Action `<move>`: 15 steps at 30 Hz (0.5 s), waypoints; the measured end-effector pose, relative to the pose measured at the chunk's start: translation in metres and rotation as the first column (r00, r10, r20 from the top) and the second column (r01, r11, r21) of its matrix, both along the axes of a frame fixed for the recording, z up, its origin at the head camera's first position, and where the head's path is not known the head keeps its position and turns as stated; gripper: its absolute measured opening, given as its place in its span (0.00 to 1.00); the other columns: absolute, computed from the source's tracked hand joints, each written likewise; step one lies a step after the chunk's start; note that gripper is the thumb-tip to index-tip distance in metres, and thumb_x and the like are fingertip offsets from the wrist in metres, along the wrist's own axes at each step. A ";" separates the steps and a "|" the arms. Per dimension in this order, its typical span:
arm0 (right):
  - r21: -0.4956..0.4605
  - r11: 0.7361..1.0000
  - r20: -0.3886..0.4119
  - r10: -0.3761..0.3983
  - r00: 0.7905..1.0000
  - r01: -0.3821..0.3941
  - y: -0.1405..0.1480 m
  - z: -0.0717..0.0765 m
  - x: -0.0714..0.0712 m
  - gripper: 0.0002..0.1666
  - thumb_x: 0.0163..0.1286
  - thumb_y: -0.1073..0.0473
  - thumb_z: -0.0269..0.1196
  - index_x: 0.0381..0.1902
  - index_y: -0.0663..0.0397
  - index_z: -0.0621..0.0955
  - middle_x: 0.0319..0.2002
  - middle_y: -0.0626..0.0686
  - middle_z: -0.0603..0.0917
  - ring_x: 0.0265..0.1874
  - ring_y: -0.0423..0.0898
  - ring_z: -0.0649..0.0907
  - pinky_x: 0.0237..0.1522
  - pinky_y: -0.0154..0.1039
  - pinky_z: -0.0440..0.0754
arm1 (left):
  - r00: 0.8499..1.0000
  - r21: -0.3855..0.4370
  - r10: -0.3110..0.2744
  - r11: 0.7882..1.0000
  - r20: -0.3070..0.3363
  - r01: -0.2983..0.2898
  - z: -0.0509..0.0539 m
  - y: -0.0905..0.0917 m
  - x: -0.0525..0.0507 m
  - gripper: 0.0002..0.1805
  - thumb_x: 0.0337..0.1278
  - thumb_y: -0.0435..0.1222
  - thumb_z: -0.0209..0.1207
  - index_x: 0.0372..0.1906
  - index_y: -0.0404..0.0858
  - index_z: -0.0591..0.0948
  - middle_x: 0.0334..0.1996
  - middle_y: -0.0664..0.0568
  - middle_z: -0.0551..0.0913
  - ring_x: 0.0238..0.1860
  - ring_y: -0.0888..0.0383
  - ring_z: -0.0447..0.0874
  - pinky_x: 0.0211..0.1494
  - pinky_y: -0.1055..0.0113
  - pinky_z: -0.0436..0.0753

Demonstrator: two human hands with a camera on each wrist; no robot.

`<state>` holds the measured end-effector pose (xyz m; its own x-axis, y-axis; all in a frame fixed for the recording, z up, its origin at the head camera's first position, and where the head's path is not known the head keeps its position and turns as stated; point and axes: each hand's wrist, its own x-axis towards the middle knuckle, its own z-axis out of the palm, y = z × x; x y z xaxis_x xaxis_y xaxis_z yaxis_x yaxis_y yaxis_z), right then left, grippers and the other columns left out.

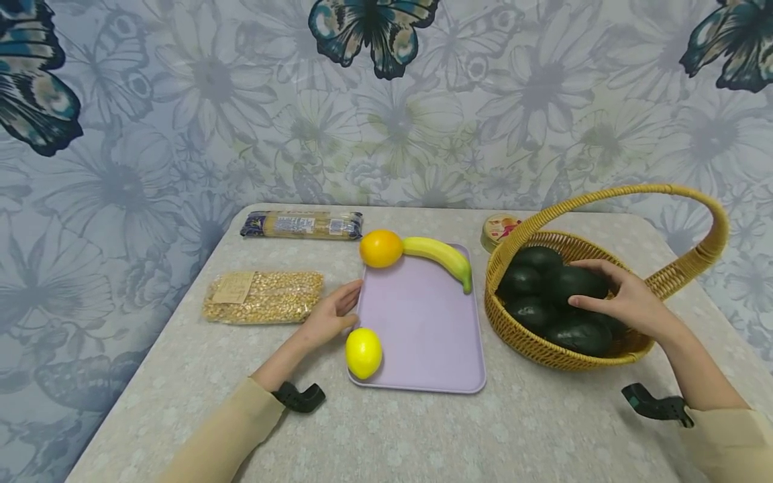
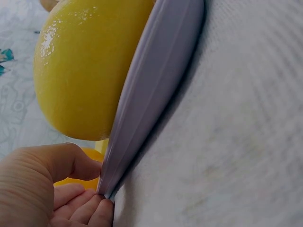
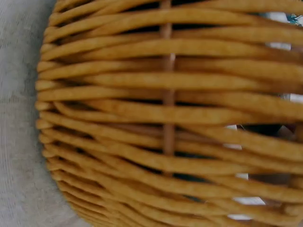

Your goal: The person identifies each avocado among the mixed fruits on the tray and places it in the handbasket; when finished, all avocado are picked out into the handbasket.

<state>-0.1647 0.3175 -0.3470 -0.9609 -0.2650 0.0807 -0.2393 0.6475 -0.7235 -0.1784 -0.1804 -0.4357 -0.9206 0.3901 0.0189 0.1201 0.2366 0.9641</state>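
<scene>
My left hand (image 1: 329, 316) touches the left edge of a lilac tray (image 1: 423, 322); in the left wrist view its thumb and fingertips meet the rim. Beside the thumb, a yellow lemon (image 1: 364, 353) sits at the tray's near left corner. An orange (image 1: 381, 248) and a banana (image 1: 439, 257) lie along the far side of the tray. With thumb and fingers around it, my right hand (image 1: 634, 302) grips a dark green avocado (image 1: 574, 283) among several others in a wicker basket (image 1: 564, 359). Basket weave (image 3: 165, 113) hides this hand in the right wrist view.
Left of the tray lies a clear bag of yellow kernels (image 1: 284, 295). Farther back is a long plastic packet (image 1: 308, 225), and a round tin (image 1: 498, 229) stands behind the basket. The tall basket handle (image 1: 628, 191) arches above the avocados.
</scene>
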 end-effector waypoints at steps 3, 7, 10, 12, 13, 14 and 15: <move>-0.019 1.000 0.000 0.023 1.000 -0.023 0.002 -0.003 -0.001 0.32 0.60 0.61 0.68 0.63 0.51 0.72 0.54 0.48 0.74 0.44 0.38 0.76 0.39 0.26 0.77 | 1.000 0.002 -0.007 1.000 0.000 0.007 0.011 0.003 0.005 0.38 0.52 0.17 0.51 0.70 0.24 0.54 0.70 0.33 0.53 0.69 0.41 0.54 0.69 0.56 0.61; -0.036 0.999 0.018 0.041 0.999 -0.040 0.004 -0.003 -0.002 0.32 0.61 0.62 0.67 0.63 0.51 0.71 0.55 0.47 0.73 0.46 0.37 0.75 0.41 0.25 0.76 | 1.000 -0.017 -0.013 1.000 -0.007 0.012 0.025 0.006 0.011 0.37 0.52 0.17 0.51 0.69 0.22 0.53 0.69 0.31 0.53 0.68 0.39 0.55 0.69 0.55 0.61; -0.030 0.997 0.038 0.068 0.997 -0.067 0.010 -0.005 -0.002 0.32 0.62 0.62 0.65 0.64 0.53 0.70 0.56 0.49 0.72 0.48 0.35 0.74 0.44 0.23 0.75 | 1.000 -0.025 -0.013 1.000 0.000 0.013 0.028 0.007 0.013 0.37 0.52 0.17 0.51 0.69 0.22 0.53 0.69 0.31 0.53 0.68 0.39 0.54 0.69 0.55 0.61; -0.012 0.997 0.049 0.071 0.996 -0.071 0.014 -0.006 -0.002 0.32 0.63 0.61 0.65 0.65 0.51 0.69 0.57 0.48 0.72 0.50 0.33 0.73 0.44 0.21 0.73 | 1.000 -0.024 -0.013 1.000 0.004 0.013 0.027 0.007 0.013 0.37 0.53 0.17 0.51 0.69 0.22 0.53 0.69 0.31 0.53 0.68 0.40 0.54 0.69 0.55 0.61; -0.001 0.997 0.051 0.071 0.996 -0.071 0.016 -0.007 -0.001 0.33 0.63 0.60 0.65 0.65 0.50 0.69 0.57 0.48 0.72 0.51 0.32 0.72 0.45 0.20 0.73 | 1.000 -0.022 -0.012 1.000 0.007 0.012 0.026 0.007 0.013 0.37 0.52 0.17 0.51 0.69 0.22 0.53 0.69 0.32 0.53 0.68 0.40 0.54 0.69 0.55 0.61; 0.011 0.998 0.051 0.068 0.996 -0.068 0.017 -0.007 -0.001 0.33 0.63 0.59 0.65 0.66 0.49 0.69 0.58 0.47 0.72 0.52 0.31 0.71 0.45 0.19 0.72 | 1.000 -0.017 -0.012 1.000 0.009 0.012 0.026 0.007 0.013 0.37 0.52 0.17 0.51 0.69 0.22 0.53 0.69 0.32 0.53 0.69 0.40 0.54 0.69 0.55 0.61; 0.021 0.998 0.045 0.063 0.997 -0.064 0.019 -0.007 -0.001 0.33 0.63 0.59 0.65 0.66 0.48 0.69 0.58 0.47 0.72 0.52 0.31 0.71 0.45 0.19 0.71 | 1.000 -0.014 -0.011 1.000 0.013 0.011 0.025 0.006 0.013 0.37 0.52 0.17 0.51 0.69 0.23 0.53 0.69 0.32 0.53 0.69 0.40 0.54 0.69 0.55 0.60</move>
